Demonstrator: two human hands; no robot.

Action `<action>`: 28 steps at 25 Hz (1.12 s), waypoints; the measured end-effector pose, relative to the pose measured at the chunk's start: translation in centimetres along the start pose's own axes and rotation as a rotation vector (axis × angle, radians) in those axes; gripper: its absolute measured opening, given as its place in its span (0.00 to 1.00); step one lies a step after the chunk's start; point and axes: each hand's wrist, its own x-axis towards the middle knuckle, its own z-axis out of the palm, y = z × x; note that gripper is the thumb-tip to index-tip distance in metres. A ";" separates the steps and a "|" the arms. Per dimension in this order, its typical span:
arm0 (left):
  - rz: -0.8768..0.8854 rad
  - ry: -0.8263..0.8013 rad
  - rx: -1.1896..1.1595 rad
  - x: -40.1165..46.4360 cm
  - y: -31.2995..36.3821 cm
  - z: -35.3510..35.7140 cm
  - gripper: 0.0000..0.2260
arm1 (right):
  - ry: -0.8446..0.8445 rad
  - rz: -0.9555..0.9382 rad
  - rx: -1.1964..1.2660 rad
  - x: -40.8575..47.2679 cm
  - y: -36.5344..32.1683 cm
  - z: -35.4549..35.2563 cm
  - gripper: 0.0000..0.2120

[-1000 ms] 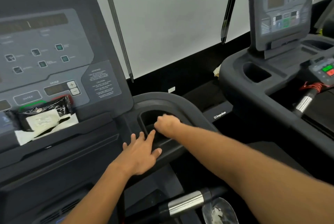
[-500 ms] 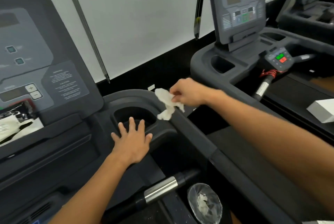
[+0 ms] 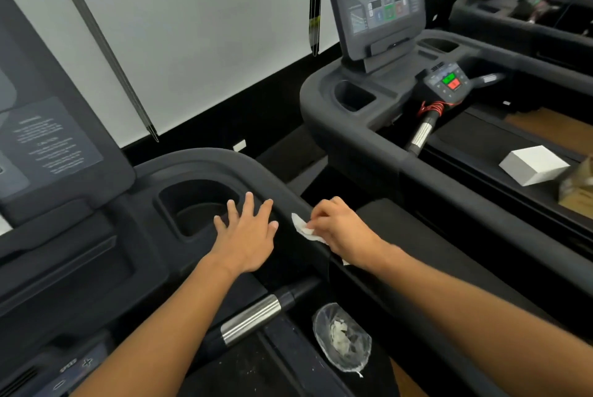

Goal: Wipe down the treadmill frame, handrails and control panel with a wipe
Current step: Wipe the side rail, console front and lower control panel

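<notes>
The right hand [image 3: 340,223] is pinching a crumpled white wipe [image 3: 305,230] between its fingers and is pressing it against the dark handrail [image 3: 378,271] of the near treadmill, at the place where the rail is bending down out of the console's curved front rim [image 3: 208,157]. A small scrap of the wipe is showing under the wrist, on the rail's inner side. The left hand [image 3: 247,233] is lying flat and released, fingers spread, holding nothing; it is resting on the console deck just beside the wipe, with its fingertips reaching over the edge of the cup holder [image 3: 195,204]. The two hands are sitting close together but are not touching. At the far left the control panel [image 3: 48,140] is standing tilted, showing a block of fine printed text too small to read. Below the hands a chrome-banded grip bar [image 3: 250,319] is running across, and near it a clear plastic bag [image 3: 341,337] holding crumpled white scraps is lying on the dark deck. To the right a second treadmill [image 3: 369,127] is standing with its own display, green and red buttons and a coiled red cord, and a white box [image 3: 532,165] is sitting on its belt, beside a brownish carton cut off by the edge.
</notes>
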 end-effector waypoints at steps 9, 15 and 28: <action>0.021 -0.053 -0.010 -0.3 0.8 0.8 0.26 | -0.207 0.016 -0.056 -12.0 -1.6 -4.1 0.11; 0.033 -0.054 -0.025 0.3 1.4 1.1 0.25 | 0.030 0.078 -0.058 -5.7 -1.1 -1.0 0.13; 0.017 -0.109 -0.011 -1.5 -1.2 0.4 0.25 | 0.010 -0.076 -0.185 -5.6 -2.9 -0.3 0.17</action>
